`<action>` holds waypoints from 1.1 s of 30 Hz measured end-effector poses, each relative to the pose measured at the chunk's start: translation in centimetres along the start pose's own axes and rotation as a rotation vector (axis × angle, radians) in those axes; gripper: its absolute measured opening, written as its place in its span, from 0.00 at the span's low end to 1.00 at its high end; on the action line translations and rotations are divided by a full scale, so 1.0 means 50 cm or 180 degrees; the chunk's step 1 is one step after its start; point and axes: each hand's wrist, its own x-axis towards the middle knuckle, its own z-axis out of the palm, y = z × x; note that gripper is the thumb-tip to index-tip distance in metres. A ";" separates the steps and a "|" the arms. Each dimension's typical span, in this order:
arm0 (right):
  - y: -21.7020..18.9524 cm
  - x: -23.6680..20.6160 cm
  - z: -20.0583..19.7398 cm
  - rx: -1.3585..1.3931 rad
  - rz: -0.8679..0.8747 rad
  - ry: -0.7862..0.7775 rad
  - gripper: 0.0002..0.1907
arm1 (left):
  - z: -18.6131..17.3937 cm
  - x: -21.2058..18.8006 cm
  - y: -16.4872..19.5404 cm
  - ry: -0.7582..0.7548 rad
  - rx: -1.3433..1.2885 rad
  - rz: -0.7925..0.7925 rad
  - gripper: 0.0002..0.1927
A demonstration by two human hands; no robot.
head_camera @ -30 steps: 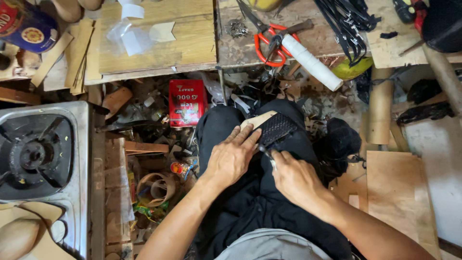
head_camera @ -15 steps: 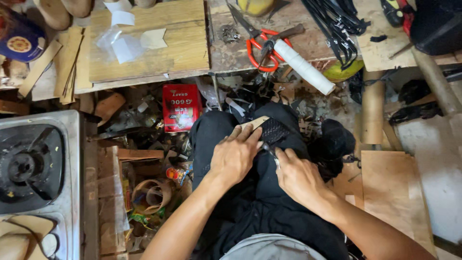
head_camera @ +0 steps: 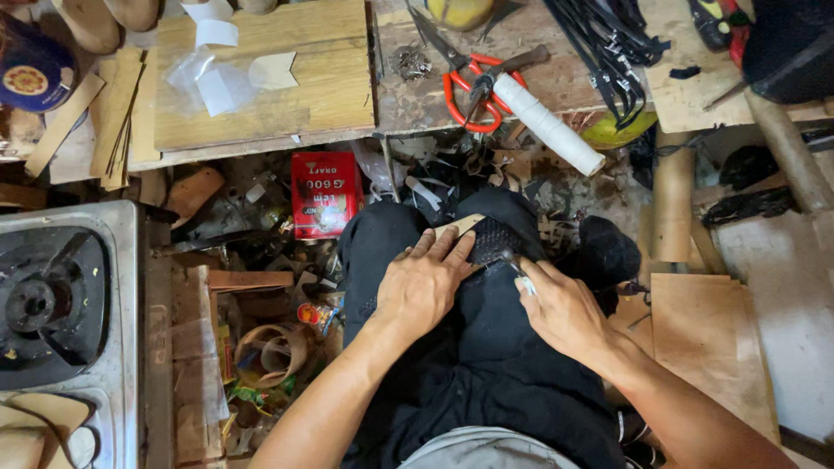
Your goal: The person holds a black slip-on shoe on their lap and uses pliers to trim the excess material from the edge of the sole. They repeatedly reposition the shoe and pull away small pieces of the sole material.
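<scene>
1. While pressed flat with fingers spread, left hand (head_camera: 426, 282) pins black textured piece (head_camera: 495, 239) on lap, gripping nothing.
2. Right hand (head_camera: 565, 308) pinched shut on small metal tool (head_camera: 519, 271), touching piece's edge.
3. Orange scissors (head_camera: 469, 87), white roll (head_camera: 549, 124) near workbench (head_camera: 556, 82) front edge.

Left hand (head_camera: 424, 282) covers the near part of the black textured piece (head_camera: 495, 239) and tan strip (head_camera: 460, 226) on the lap. Right hand (head_camera: 565, 308) closes its grip on a small tool (head_camera: 519, 274); kind too small to tell. Gas stove (head_camera: 52, 304) cut off at left edge. Blue tin (head_camera: 30, 69) cropped, upper left. Black bag (head_camera: 790, 43) cropped, upper right. Floor scraps (head_camera: 261, 347) under the bench (head_camera: 261, 104) indistinct.
</scene>
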 end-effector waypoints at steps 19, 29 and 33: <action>-0.021 0.027 0.021 -0.0197 0.0311 0.0105 0.10 | -0.028 0.065 -0.037 -0.0830 -0.0538 -0.0359 0.28; -0.070 0.006 0.020 0.0153 0.0257 0.0368 0.09 | -0.093 -0.016 -0.064 -0.0388 -0.1406 0.0057 0.33; -0.080 -0.023 0.029 0.1579 0.0061 0.1163 0.11 | -0.089 -0.081 -0.072 -0.0310 -0.1692 -0.0440 0.40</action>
